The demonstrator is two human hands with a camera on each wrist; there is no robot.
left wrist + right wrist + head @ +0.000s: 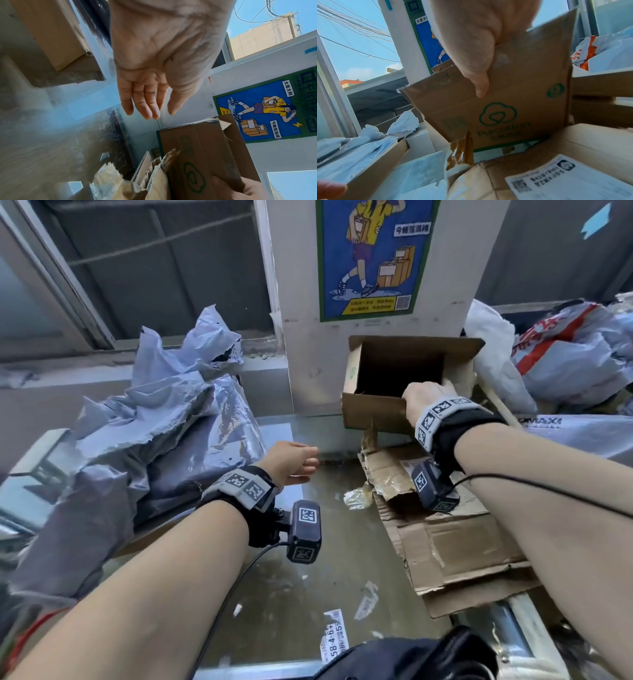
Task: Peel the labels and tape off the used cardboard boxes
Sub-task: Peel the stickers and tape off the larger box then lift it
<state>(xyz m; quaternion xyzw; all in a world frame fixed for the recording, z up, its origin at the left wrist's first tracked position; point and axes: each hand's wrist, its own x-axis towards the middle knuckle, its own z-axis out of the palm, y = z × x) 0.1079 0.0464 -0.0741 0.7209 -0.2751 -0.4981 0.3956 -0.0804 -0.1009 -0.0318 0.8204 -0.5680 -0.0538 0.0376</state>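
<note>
**boxguy:** Head view has the right hand (423, 398) clamped on the near wall of the open cardboard box (373, 414), fingers hooked over the rim and inside, thumb flat on the printed outside face. Box sits against the white pillar (301, 302), above a flattened cardboard sheet (455, 546). Left hand (291, 462) hangs loose and empty, fingers relaxed, just left of the box, not touching it.

**tapehater:** How's it gonna handle?

**boxguy:** Looks empty, so I'd guess light. Corrugated wall is stiff enough for a one-hand grip, but a single wall flexes, so brace a corner before yanking. The brown tape strip (462, 147) dangling off the bottom edge is the obvious place to pinch. It looks crinkly and probably tears in bits.

**tapehater:** Any labels left on it?

**boxguy:** Can't tell. Far side and underside are hidden. The white shipping label (570, 180) in the right wrist view is on another piece of cardboard, its print blurred.
</note>
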